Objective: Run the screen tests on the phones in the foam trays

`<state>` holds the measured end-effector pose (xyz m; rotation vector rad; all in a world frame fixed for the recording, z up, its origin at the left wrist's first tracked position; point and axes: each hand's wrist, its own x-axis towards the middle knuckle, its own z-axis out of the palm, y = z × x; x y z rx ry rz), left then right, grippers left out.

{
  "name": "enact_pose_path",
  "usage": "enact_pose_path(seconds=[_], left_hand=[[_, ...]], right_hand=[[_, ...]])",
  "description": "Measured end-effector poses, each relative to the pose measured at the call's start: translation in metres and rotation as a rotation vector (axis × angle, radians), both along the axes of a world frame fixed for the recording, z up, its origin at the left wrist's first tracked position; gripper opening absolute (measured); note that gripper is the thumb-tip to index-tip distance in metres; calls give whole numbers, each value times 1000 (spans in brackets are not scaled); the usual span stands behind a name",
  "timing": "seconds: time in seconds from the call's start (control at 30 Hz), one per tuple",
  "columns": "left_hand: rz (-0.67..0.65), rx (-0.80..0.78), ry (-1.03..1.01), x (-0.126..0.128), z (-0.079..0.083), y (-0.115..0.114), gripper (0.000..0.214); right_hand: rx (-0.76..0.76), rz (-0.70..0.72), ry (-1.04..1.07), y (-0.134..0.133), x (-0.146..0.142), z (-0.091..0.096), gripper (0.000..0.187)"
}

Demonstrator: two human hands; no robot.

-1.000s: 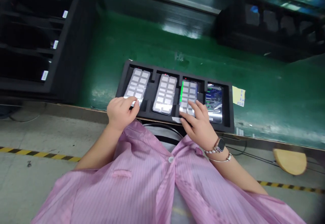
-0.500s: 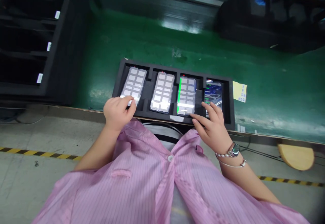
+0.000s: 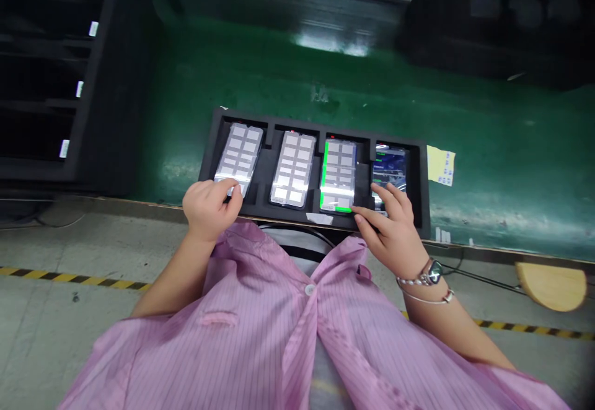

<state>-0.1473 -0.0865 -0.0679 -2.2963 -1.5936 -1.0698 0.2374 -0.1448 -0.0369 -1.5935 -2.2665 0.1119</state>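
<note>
A black foam tray [image 3: 211,143] lies at the near edge of a green bench and holds four phones side by side. My left hand [image 3: 207,209] is curled at the lower end of the leftmost phone [image 3: 239,153], thumb pressed on its lit grid screen. The second phone [image 3: 294,165] shows the same pale grid. The third phone [image 3: 338,171] has a green band along its left and bottom edges. My right hand [image 3: 395,230], with a watch and bracelets on the wrist, has its fingers spread, tips on the lower part of the rightmost phone [image 3: 390,165], whose screen is dark.
A yellow note [image 3: 440,165] is stuck on the bench right of the tray. A black shelved rack [image 3: 69,88] stands at the left and a dark tray [image 3: 488,32] at the back right. A wooden stool [image 3: 551,286] and striped floor tape [image 3: 60,280] lie below.
My right hand has moved from the third phone to the rightmost phone. The green band on the third phone now also runs along its bottom. My left hand has stayed on the leftmost phone.
</note>
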Motion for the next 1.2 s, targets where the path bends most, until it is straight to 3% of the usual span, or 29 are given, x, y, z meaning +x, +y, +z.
enact_pose_path(seconds=[0.77,1.2], left_hand=[[55,-6,11,0,-7,-1,16],[90,-26,27,1,-9,-1,18]], right_hand=[[-7,-121,-109,106,9,-17,38],[-28,-94,-158,140,-3,-16,38]])
